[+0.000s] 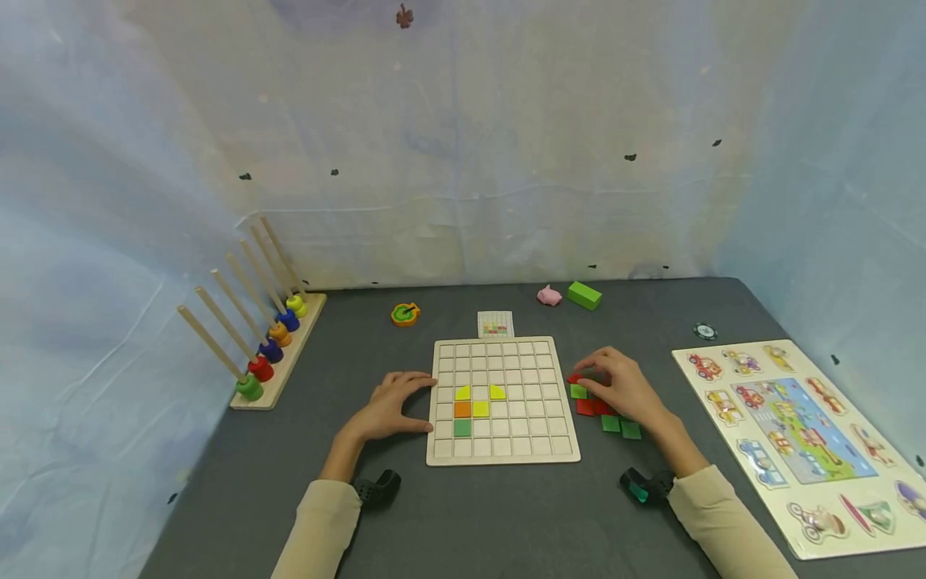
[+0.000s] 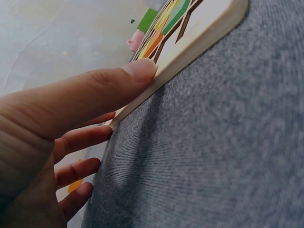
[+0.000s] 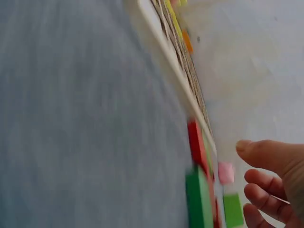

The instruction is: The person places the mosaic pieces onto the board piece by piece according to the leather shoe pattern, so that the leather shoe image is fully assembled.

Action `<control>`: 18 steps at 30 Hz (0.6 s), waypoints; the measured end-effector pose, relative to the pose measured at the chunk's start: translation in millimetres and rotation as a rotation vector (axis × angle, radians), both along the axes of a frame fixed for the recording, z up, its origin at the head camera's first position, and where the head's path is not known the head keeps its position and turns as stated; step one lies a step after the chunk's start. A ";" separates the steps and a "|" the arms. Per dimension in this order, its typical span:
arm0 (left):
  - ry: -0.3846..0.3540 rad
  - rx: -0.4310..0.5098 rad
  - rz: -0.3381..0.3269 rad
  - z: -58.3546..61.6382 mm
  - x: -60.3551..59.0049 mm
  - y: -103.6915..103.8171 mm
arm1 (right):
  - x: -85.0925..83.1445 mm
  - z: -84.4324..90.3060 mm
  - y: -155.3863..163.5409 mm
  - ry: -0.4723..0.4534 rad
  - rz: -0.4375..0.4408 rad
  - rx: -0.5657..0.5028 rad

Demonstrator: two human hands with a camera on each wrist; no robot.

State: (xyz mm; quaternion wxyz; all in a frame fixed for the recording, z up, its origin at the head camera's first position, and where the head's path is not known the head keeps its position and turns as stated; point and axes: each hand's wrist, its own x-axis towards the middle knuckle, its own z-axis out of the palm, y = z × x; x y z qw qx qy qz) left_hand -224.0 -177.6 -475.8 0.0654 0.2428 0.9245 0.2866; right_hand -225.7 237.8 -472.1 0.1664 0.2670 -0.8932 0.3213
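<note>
A wooden grid board (image 1: 521, 446) lies at the middle of the table. In its left half sit two yellow rounded tiles (image 1: 463, 393), an orange tile (image 1: 462, 410), a yellow square tile (image 1: 481, 409) and a green tile (image 1: 461, 428). My left hand (image 1: 391, 408) rests at the board's left edge, thumb touching its rim and fingers spread. Beside the right edge lie several loose red tiles (image 1: 584, 408) and green tiles (image 1: 631, 431). Over these hovers my right hand (image 1: 620, 386), its thumb and fingers apart in the right wrist view, with nothing visible between them.
A small pattern card (image 1: 495, 323) lies behind the board. Farther back are an orange-green toy (image 1: 405, 314), a pink pig (image 1: 549, 295) and a green block (image 1: 584, 295). A peg stand (image 1: 268, 396) is left; a picture puzzle board (image 1: 788, 507) and round chip (image 1: 705, 331) are right.
</note>
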 end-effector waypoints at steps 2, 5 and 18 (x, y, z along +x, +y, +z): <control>-0.002 0.005 0.003 0.5 0.5 -0.2 | -1.5 -2.8 10.5 -0.018 -0.038 0.027; -0.001 0.009 0.002 0.9 0.9 0.1 | -2.4 -5.0 23.5 -0.083 -0.088 0.081; -0.001 0.020 0.001 -0.4 0.1 -0.2 | 0.6 3.0 40.3 -0.278 -0.106 0.152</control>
